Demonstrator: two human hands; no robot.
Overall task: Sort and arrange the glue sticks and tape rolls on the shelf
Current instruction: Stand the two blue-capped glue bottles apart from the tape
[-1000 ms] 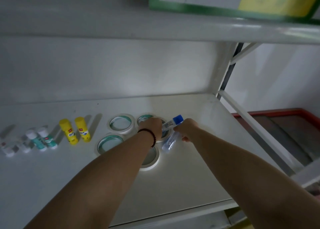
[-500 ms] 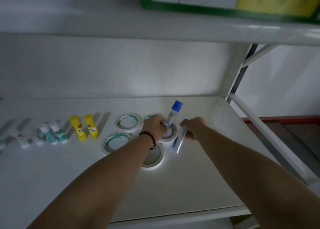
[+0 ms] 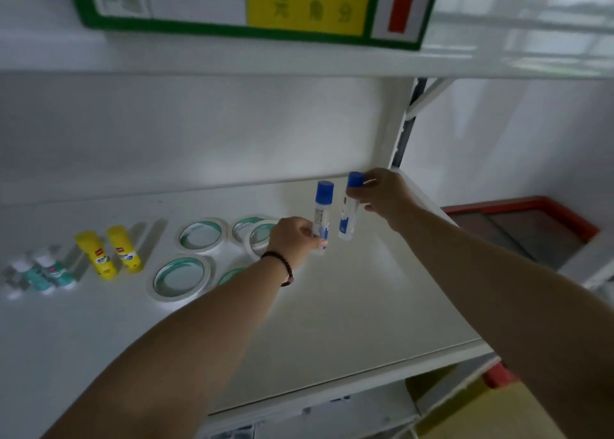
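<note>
Left hand: my left hand (image 3: 294,239) pinches the lower body of one blue-capped glue stick (image 3: 322,214) between thumb and fingertips, cap up, roughly upright.
Right hand: my right hand (image 3: 382,194) grips the second blue-capped stick (image 3: 349,206) near its cap, fingers curled round the top; the stick hangs below them, slightly tilted.
Where the sticks are: both are held side by side above the shelf (image 3: 349,305), toward its back right corner, just right of the tape rolls; I cannot tell whether either base touches the board.
Handling, sticks: I judge them light, stiff plastic tubes, smooth and a little slippery; tall and narrow, so they tip easily when stood up. Best held mid-body, since a cap could pull off.
Tape rolls: a front roll (image 3: 181,277) and a back roll (image 3: 202,234) lie flat mid-shelf, two more are partly hidden by my left arm. Light, rigid rings, easiest taken by the rim.
Sorted already: two yellow glue sticks (image 3: 109,252) and several small teal-and-white sticks (image 3: 43,272) lie in rows toward the left edge; the small ones are blurred, so the count is uncertain.
Next move, as I judge: set the blue pair down close together on the bare right side.
</note>
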